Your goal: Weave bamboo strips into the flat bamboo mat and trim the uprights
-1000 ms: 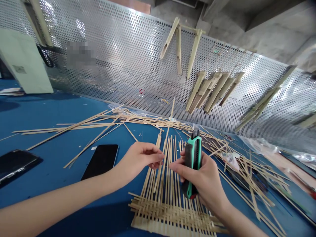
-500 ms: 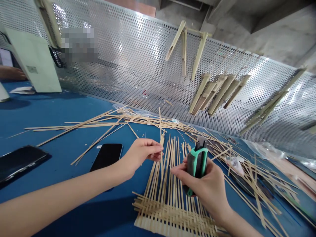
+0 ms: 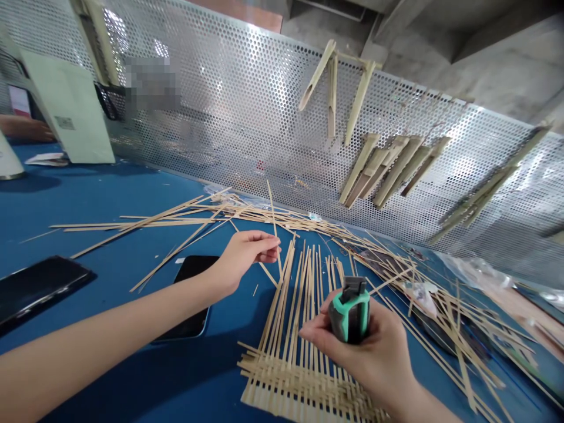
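Note:
My left hand (image 3: 255, 249) pinches a thin bamboo strip (image 3: 272, 207) between thumb and fingers. The strip stands nearly upright, its lower end close to the left edge of the weaving. In the fist of my right hand (image 3: 374, 341) is a green-and-black hand tool (image 3: 351, 311) with a dark blocky head pointing away from me. Its exact kind is unclear from this angle. Below both hands lies a partly woven bamboo mat (image 3: 304, 382), criss-crossed at the near end, with loose strips fanning away from me. My right hand and the tool cover part of these strips.
Loose bamboo strips (image 3: 282, 217) lie along the back and right of the blue table (image 3: 145, 200). A phone (image 3: 189, 299) sits beside my left forearm, a black pouch (image 3: 42, 288) farther left. Bamboo pieces (image 3: 363, 170) hang on the perforated metal screen (image 3: 211, 106). Another person's hand (image 3: 26, 128) shows far left.
My left hand has moved left and slightly up with the bamboo strip, away from the mat's strips. The tool in my right hand has tipped, its head now lower.

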`<state>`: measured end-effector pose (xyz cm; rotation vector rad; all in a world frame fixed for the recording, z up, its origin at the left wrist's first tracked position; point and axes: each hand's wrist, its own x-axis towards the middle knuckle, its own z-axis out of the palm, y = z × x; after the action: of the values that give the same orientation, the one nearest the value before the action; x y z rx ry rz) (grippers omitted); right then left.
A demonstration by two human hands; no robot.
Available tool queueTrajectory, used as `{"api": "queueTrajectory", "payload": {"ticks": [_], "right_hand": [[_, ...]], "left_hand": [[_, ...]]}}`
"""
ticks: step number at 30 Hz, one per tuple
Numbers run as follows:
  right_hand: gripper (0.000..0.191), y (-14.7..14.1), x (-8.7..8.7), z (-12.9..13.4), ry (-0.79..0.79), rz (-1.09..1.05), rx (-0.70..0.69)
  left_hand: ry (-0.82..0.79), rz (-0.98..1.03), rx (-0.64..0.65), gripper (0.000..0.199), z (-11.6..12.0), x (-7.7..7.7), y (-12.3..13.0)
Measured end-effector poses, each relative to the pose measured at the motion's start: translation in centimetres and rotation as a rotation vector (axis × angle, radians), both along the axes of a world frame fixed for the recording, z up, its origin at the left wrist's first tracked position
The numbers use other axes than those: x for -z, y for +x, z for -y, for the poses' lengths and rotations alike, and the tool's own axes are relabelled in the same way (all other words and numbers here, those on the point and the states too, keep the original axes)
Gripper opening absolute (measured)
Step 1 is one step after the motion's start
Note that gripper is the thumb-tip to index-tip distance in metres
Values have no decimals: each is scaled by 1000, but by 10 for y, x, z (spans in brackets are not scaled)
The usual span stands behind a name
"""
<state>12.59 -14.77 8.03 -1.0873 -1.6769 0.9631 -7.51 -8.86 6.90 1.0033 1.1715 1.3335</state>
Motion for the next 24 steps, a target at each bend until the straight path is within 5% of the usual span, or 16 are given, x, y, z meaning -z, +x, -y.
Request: {"api": "queueTrajectory", "payload": {"ticks": [4,10,13,15,18,24], "right_hand": [[18,5,-7,-10,52,80,69],[27,59,-24,-85,218,316,646],[37,77,-26,-107,249,243,781],[42,73,-24,-105,222,153,719],[40,49,-15,-83,84,32,440],[32,14,1,-47,-146,-127,55]], "left_hand": [[49,-34,-13,17,-4,2,-2],[91,-72,67,13,4,-2,5],[63,-77,140,11,10,-4,10],[43,-76,200,13,14,-4,14],[31,-78,312,15,21,1,24],[-13,-58,565,18,41,26,47]]}}
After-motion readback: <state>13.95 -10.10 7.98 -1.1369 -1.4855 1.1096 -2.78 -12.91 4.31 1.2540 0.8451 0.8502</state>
